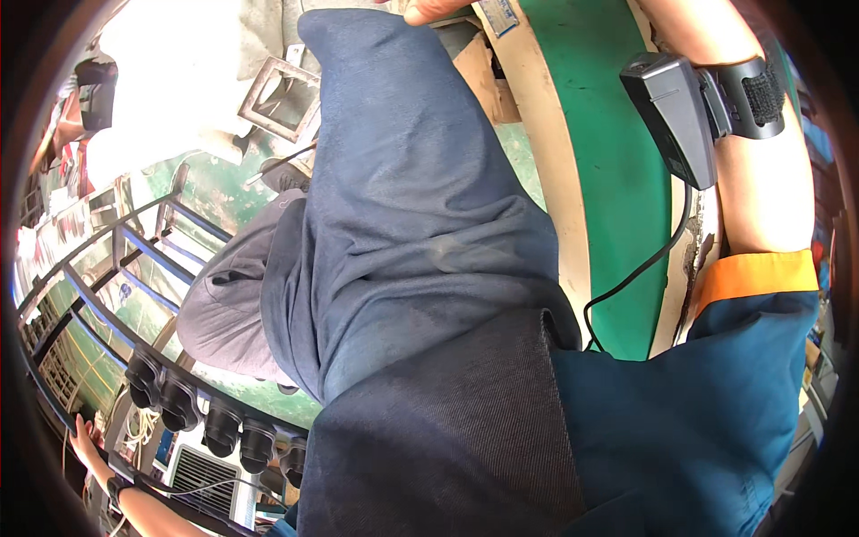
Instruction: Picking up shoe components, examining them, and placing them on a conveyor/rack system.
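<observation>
Toward eight o'clock, my left hand [87,443] sits at the curved black metal rail [134,475], seemingly for steadiness; I cannot tell whether its fingers grip. At twelve, the frame edge crops my right hand [433,7], its grasp unclear, one fingertip overlapping the dark-blue cloth-covered leg [416,116], contact uncertain.

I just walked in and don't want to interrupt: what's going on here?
A person in a dark blue apron is beside a green and cream machine. The left hand is at a dark metal rack; whether it grips the rack is unclear. The right hand, mostly out of view, shows fingers by the apron's edge. No held object is visible.
</observation>
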`<action>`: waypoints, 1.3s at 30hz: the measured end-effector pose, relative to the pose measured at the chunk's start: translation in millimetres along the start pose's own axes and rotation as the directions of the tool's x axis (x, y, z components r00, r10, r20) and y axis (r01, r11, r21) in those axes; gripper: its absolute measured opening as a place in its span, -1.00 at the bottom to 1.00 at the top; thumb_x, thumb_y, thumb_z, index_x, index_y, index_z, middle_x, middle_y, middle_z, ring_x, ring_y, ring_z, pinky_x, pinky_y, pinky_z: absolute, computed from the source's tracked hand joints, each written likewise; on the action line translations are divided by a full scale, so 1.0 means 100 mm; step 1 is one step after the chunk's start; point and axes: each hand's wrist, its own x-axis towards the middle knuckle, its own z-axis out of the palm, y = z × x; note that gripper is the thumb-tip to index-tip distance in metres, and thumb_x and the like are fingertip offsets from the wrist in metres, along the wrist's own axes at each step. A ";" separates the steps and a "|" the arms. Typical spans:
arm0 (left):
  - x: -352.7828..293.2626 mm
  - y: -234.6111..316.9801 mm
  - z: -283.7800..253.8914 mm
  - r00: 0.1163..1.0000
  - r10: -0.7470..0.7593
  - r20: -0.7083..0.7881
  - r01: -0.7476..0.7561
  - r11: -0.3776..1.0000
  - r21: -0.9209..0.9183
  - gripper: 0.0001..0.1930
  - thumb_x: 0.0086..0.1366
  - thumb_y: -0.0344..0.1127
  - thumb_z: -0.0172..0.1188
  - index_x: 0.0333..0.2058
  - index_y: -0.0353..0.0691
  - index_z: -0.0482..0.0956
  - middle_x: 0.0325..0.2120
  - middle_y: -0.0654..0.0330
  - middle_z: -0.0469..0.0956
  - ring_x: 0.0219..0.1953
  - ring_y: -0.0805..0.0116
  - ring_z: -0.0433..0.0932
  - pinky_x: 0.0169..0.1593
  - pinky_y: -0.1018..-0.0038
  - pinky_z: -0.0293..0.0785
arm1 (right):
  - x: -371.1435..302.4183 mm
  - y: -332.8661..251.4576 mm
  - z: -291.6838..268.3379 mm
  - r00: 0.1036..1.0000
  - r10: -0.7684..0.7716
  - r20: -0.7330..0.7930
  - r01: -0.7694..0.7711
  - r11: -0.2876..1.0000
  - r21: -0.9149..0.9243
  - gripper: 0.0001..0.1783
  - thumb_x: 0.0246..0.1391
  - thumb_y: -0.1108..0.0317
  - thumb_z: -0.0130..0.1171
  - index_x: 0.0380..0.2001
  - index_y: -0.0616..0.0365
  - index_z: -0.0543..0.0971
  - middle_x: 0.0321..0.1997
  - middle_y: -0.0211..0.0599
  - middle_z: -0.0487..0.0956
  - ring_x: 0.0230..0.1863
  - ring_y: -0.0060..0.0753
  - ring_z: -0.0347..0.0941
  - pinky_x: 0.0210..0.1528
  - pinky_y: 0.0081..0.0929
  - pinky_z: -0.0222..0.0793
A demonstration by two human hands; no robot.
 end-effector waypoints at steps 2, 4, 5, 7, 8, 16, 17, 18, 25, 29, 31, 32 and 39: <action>0.03 -0.02 0.01 1.000 -0.005 0.006 0.005 1.000 0.016 -0.35 0.17 0.14 0.34 0.02 -0.28 0.45 -0.30 0.17 0.60 -0.54 0.42 0.55 -0.60 0.53 0.35 | 0.01 0.03 -0.01 0.999 -0.042 0.001 0.042 0.999 -0.011 -0.44 0.13 0.07 0.15 0.07 0.25 0.53 -0.14 -0.11 0.67 -0.14 -0.25 0.60 -0.08 -0.38 0.47; 0.05 -0.05 -0.02 0.999 -0.042 0.033 0.042 0.999 0.021 -0.38 0.15 0.16 0.34 -0.06 -0.29 0.50 -0.27 0.17 0.60 -0.53 0.42 0.53 -0.61 0.52 0.33 | 0.00 0.06 -0.02 0.996 -0.086 0.002 0.086 0.996 -0.022 -0.45 0.13 0.07 0.16 0.06 0.25 0.54 -0.14 -0.10 0.67 -0.14 -0.24 0.59 -0.08 -0.38 0.47; 0.08 -0.06 -0.02 0.999 -0.041 0.037 0.040 0.999 0.021 -0.38 0.15 0.16 0.34 -0.06 -0.29 0.50 -0.27 0.17 0.60 -0.53 0.42 0.53 -0.61 0.52 0.33 | -0.01 0.07 -0.02 0.994 -0.110 0.003 0.110 0.994 -0.027 -0.46 0.12 0.07 0.16 0.05 0.24 0.55 -0.14 -0.09 0.66 -0.14 -0.23 0.59 -0.08 -0.37 0.47; 0.10 -0.09 -0.03 0.999 -0.038 0.004 0.038 0.999 0.020 -0.35 0.14 0.17 0.35 -0.05 -0.30 0.49 -0.24 0.17 0.60 -0.50 0.42 0.53 -0.61 0.51 0.31 | -0.03 0.09 -0.05 0.991 -0.132 0.003 0.132 0.991 -0.034 -0.46 0.12 0.07 0.16 0.04 0.24 0.55 -0.14 -0.09 0.66 -0.14 -0.23 0.59 -0.08 -0.37 0.47; 0.11 -0.10 -0.03 1.000 -0.031 0.002 0.031 0.999 0.028 -0.34 0.13 0.18 0.36 -0.02 -0.28 0.49 -0.21 0.16 0.60 -0.47 0.41 0.54 -0.60 0.51 0.32 | -0.06 0.10 -0.07 0.984 -0.180 0.003 0.180 0.984 -0.003 -0.48 0.11 0.07 0.16 0.01 0.24 0.57 -0.14 -0.08 0.66 -0.13 -0.20 0.59 -0.07 -0.35 0.47; 0.15 -0.12 -0.05 1.000 -0.005 0.005 0.005 0.999 0.033 -0.33 0.13 0.18 0.36 -0.01 -0.26 0.48 -0.23 0.18 0.60 -0.48 0.42 0.53 -0.56 0.52 0.36 | -0.04 -0.08 0.01 0.999 0.041 0.004 -0.041 0.999 -0.006 -0.52 0.10 0.09 0.16 -0.01 0.19 0.59 -0.19 -0.15 0.67 -0.17 -0.28 0.59 -0.11 -0.37 0.47; 0.14 -0.12 -0.03 1.000 0.005 0.005 -0.005 0.999 0.039 -0.33 0.13 0.18 0.35 0.00 -0.26 0.48 -0.23 0.18 0.60 -0.48 0.42 0.52 -0.55 0.52 0.37 | -0.04 -0.07 0.01 1.000 0.031 0.000 -0.031 1.000 0.004 -0.52 0.10 0.09 0.16 -0.01 0.18 0.60 -0.20 -0.17 0.67 -0.19 -0.30 0.58 -0.12 -0.38 0.47; 0.12 -0.12 -0.02 1.000 0.004 0.007 -0.005 0.999 0.039 -0.33 0.13 0.18 0.35 0.00 -0.26 0.48 -0.23 0.18 0.60 -0.48 0.42 0.52 -0.55 0.52 0.37 | -0.03 -0.06 0.01 1.000 0.021 -0.004 -0.021 1.000 0.015 -0.52 0.10 0.08 0.16 -0.01 0.17 0.60 -0.21 -0.19 0.66 -0.20 -0.32 0.58 -0.14 -0.39 0.47; 0.03 -0.02 -0.01 0.999 -0.035 0.004 0.035 0.999 0.038 -0.34 0.15 0.15 0.35 0.02 -0.29 0.45 -0.26 0.18 0.60 -0.49 0.42 0.53 -0.53 0.51 0.41 | -0.09 0.12 -0.05 0.972 -0.234 -0.018 0.234 0.972 0.034 -0.50 0.12 0.08 0.15 0.03 0.18 0.58 -0.13 -0.13 0.66 -0.13 -0.26 0.59 -0.07 -0.34 0.48; -0.01 0.00 0.00 1.000 -0.031 -0.003 0.031 0.999 0.019 -0.34 0.16 0.13 0.35 0.03 -0.29 0.45 -0.25 0.17 0.60 -0.47 0.42 0.54 -0.53 0.50 0.41 | -0.10 0.12 -0.07 0.976 -0.216 0.011 0.215 0.975 0.053 -0.49 0.12 0.08 0.15 0.04 0.18 0.58 -0.10 -0.11 0.66 -0.11 -0.24 0.59 -0.03 -0.33 0.47; -0.04 0.02 0.00 0.999 -0.034 0.003 0.034 0.999 0.024 -0.33 0.16 0.13 0.35 0.03 -0.29 0.44 -0.25 0.17 0.60 -0.46 0.41 0.54 -0.53 0.50 0.41 | -0.10 0.12 -0.08 0.977 -0.213 0.020 0.212 0.975 0.070 -0.49 0.12 0.08 0.15 0.04 0.18 0.58 -0.10 -0.11 0.66 -0.10 -0.24 0.59 -0.03 -0.33 0.47; -0.06 0.03 0.01 0.999 -0.038 0.009 0.037 0.999 0.029 -0.33 0.16 0.13 0.35 0.03 -0.29 0.44 -0.25 0.16 0.61 -0.45 0.41 0.54 -0.53 0.51 0.41 | -0.10 0.11 -0.08 0.978 -0.206 0.025 0.204 0.977 0.056 -0.49 0.12 0.08 0.15 0.04 0.19 0.58 -0.10 -0.10 0.66 -0.10 -0.24 0.59 -0.02 -0.33 0.47; -0.02 0.01 0.00 0.998 -0.060 0.014 0.059 0.997 0.050 -0.33 0.15 0.13 0.36 0.04 -0.29 0.45 -0.24 0.17 0.61 -0.45 0.41 0.55 -0.49 0.53 0.44 | -0.07 0.10 -0.04 0.978 -0.210 -0.007 0.211 0.977 0.031 -0.48 0.12 0.08 0.15 0.04 0.20 0.58 -0.09 -0.10 0.66 -0.08 -0.24 0.59 -0.01 -0.33 0.47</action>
